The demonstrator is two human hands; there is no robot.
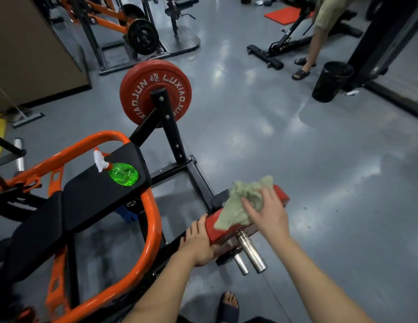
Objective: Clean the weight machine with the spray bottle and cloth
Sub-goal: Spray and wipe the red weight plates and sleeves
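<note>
Two hands on the near red weight plate (217, 233) | my left hand (198, 244) grips its near edge | my right hand (266, 214), fingers spread, presses the green cloth (238, 207) onto its rim | spray bottle (123, 174) rests on the black seat pad (93, 194) farther left.

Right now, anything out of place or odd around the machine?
The spray bottle seems to lie on its side on the black pad, close to its edge; it might roll off. On the floor to the right lie dark specks. Nothing else stands out.
</note>
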